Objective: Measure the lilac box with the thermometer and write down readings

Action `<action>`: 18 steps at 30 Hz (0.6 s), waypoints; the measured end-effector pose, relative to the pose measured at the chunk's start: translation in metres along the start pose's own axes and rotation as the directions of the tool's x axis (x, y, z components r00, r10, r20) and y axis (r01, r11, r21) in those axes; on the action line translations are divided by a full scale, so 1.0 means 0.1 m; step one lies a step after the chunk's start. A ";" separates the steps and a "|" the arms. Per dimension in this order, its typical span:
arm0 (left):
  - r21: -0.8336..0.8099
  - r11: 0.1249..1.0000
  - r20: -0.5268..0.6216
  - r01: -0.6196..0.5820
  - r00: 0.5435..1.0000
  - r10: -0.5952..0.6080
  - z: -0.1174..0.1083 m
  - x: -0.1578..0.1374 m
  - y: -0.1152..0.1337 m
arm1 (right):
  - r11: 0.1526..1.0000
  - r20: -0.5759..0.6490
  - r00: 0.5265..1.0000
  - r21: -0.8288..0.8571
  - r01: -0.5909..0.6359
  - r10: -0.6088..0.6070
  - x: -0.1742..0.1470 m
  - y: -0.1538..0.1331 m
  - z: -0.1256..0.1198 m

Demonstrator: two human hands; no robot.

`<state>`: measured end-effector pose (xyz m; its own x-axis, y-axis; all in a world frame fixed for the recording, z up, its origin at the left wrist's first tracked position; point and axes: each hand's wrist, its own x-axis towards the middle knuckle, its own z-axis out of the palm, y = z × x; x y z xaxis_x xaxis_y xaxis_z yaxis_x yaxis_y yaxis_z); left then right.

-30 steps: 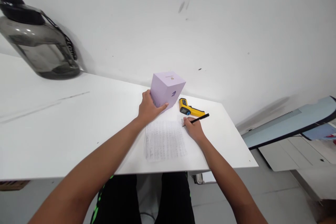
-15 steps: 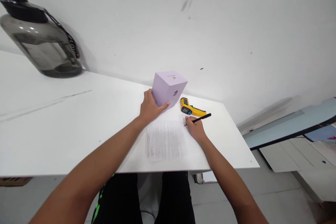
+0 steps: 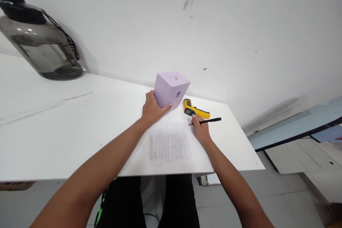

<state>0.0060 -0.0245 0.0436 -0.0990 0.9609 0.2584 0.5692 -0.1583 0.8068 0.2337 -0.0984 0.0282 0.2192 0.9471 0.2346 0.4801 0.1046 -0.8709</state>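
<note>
My left hand point(image 3: 153, 108) grips the lower left part of a lilac box point(image 3: 171, 91), its thumb across the front; the other fingers are partly hidden behind it. Between the fingers of my right hand point(image 3: 201, 130) is a black pen point(image 3: 212, 120), its tip pointing left near the top right corner of a sheet of paper point(image 3: 170, 142). Dense rows of writing cover the sheet, too blurred to read. Just beyond my right hand lies a yellow and black infrared thermometer point(image 3: 196, 109), right of the box.
A large grey, see-through water bottle point(image 3: 45, 50) with a black lid stands on the white table point(image 3: 53, 139) at the left, by the wall point(image 3: 227, 35). The table's right edge drops toward a pale blue panel point(image 3: 294, 124) and grey cabinet point(image 3: 296, 155).
The pen has tilted flatter in my right hand, its back end swinging right and slightly down. My left hand and the box stay in place.
</note>
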 end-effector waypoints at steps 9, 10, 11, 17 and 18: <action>0.014 1.000 -0.002 -0.014 1.000 0.014 0.00 0.00 -0.01 | 0.862 0.376 0.873 -0.275 0.426 -0.311 -0.09 0.00 0.03; 0.014 1.000 -0.003 -0.014 1.000 0.014 0.00 0.00 -0.01 | 0.834 0.415 0.855 -0.311 0.455 -0.311 -0.10 0.01 0.04; 0.014 1.000 -0.006 -0.015 1.000 0.015 0.01 0.01 -0.02 | 0.808 0.446 0.844 -0.353 0.471 -0.297 -0.11 0.01 0.05; 0.009 1.000 -0.017 -0.017 1.000 0.017 0.01 0.02 -0.05 | 0.676 0.412 0.869 -0.560 0.479 -0.275 -0.05 -0.03 0.03; 0.008 1.000 -0.014 -0.011 1.000 0.011 0.01 0.02 -0.05 | 0.650 0.359 0.890 -0.611 0.452 -0.281 0.00 -0.04 0.00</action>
<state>0.0041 -0.0216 0.0399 -0.1045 0.9559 0.2745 0.5770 -0.1666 0.7996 0.2320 -0.0987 0.0323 -0.2447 0.9226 0.2983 0.9300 0.3103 -0.1969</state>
